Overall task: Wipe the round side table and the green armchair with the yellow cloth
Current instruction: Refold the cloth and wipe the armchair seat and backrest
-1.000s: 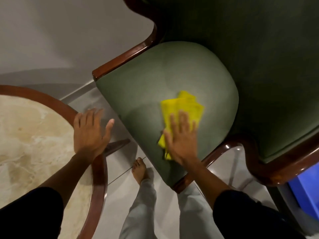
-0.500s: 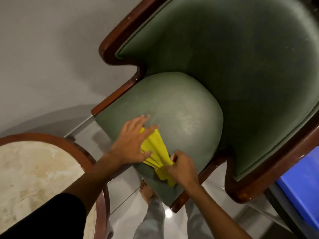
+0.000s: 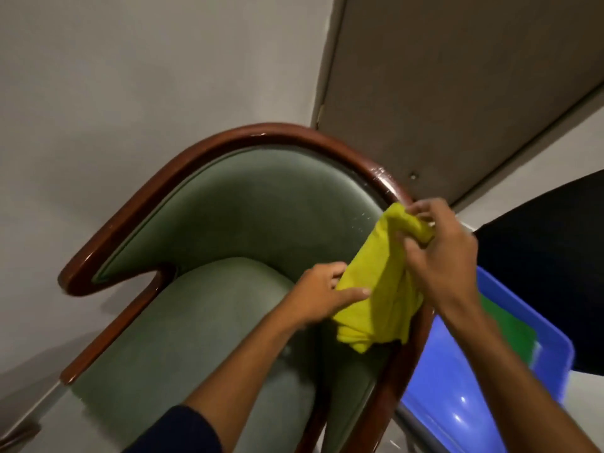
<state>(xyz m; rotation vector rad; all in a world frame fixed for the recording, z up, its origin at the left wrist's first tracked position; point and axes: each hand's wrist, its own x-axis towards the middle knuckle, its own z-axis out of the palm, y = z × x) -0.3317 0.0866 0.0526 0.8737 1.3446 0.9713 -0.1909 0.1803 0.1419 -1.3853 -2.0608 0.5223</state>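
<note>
The green armchair (image 3: 248, 217) with a dark wooden frame fills the middle of the view, its curved backrest toward the wall. The yellow cloth (image 3: 379, 289) hangs in the air above the chair's right arm, held by both hands. My right hand (image 3: 441, 253) is bunched around the cloth's top corner, near the wooden rim. My left hand (image 3: 323, 292) pinches the cloth's left edge lower down, over the seat cushion. The round side table is out of view.
A blue plastic bin (image 3: 483, 371) with something green inside stands right of the chair. A dark object (image 3: 555, 263) sits behind it. Grey walls close in behind the chair, with a panel (image 3: 457, 86) at upper right. Pale floor shows at lower left.
The cloth has been lifted off the seat cushion and now hangs between both hands near the right arm. My view has tilted up, and the side table has dropped out of sight.
</note>
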